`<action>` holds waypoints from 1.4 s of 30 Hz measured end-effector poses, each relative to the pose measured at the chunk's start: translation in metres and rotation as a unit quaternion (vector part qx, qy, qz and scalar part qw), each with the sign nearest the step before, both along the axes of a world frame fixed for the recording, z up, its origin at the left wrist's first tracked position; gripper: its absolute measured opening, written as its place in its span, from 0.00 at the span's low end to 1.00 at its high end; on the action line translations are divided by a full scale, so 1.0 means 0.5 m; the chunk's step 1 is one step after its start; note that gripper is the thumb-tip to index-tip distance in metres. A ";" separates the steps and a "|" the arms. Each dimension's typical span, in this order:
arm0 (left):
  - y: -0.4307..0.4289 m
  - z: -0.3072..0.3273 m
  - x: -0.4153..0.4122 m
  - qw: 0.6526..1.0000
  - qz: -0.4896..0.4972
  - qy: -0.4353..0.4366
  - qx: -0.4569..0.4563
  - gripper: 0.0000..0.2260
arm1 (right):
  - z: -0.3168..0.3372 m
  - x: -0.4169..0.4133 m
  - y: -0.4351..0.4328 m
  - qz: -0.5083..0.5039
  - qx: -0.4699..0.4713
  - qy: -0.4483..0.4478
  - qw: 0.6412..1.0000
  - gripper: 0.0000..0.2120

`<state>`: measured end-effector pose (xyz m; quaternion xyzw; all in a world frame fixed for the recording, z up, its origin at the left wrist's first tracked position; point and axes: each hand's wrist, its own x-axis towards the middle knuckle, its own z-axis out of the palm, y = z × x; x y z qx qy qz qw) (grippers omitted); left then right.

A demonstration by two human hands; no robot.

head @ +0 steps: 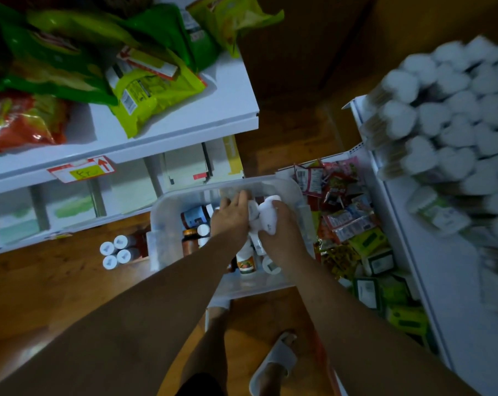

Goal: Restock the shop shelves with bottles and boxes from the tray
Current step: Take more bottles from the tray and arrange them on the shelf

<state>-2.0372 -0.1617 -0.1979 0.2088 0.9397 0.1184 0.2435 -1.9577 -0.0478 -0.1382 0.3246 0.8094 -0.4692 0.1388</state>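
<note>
A clear plastic tray [167, 207] stands on the wooden floor between two white shelf units and holds several bottles. Both my hands reach down into it. My right hand [282, 227] grips a white bottle [269, 214] with its fingers curled round it. My left hand [232, 215] is beside it, fingers bent down over another white bottle [253, 210]; how firmly it holds is hidden. A dark bottle with a blue label [195, 217], an amber bottle [190, 241] and a bottle with a fruit label [247, 262] lie in the tray.
Several white-capped bottles [115, 252] stand on the floor left of the tray. The left shelf [185, 121] carries green and red snack bags. The right shelf [442, 267] holds stacked white-capped bottles above, sachets and green boxes [367, 244] lower down. My sandalled feet are below.
</note>
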 end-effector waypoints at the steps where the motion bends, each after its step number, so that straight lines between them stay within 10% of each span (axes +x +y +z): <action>1: -0.006 0.004 -0.007 1.000 -0.003 0.004 0.002 0.29 | 0.001 0.003 0.000 0.000 -0.005 0.001 1.000 0.30; 6: -0.027 0.039 -0.021 0.998 -0.063 -0.007 0.025 0.31 | 0.020 0.003 -0.003 -0.055 -0.030 0.013 0.998 0.29; 11: -0.053 0.167 0.003 0.966 0.113 -0.085 0.219 0.20 | 0.120 -0.012 -0.010 -0.202 -0.118 0.045 0.971 0.29; 13: -0.067 0.254 0.009 0.892 0.233 -0.175 0.347 0.16 | 0.188 -0.012 -0.007 -0.254 -0.162 0.059 0.952 0.26; 17: -0.092 0.437 0.012 0.544 0.387 -0.479 0.569 0.19 | 0.368 -0.018 -0.001 -0.353 -0.343 0.128 0.861 0.16; 21: -0.074 0.600 -0.005 0.461 0.324 -0.560 0.607 0.28 | 0.553 -0.007 0.009 -0.321 -0.451 0.234 0.799 0.19; 42: 0.122 1.105 0.176 0.510 -0.082 -0.633 0.576 0.23 | 1.035 0.360 0.080 -0.344 -0.441 0.495 0.665 0.23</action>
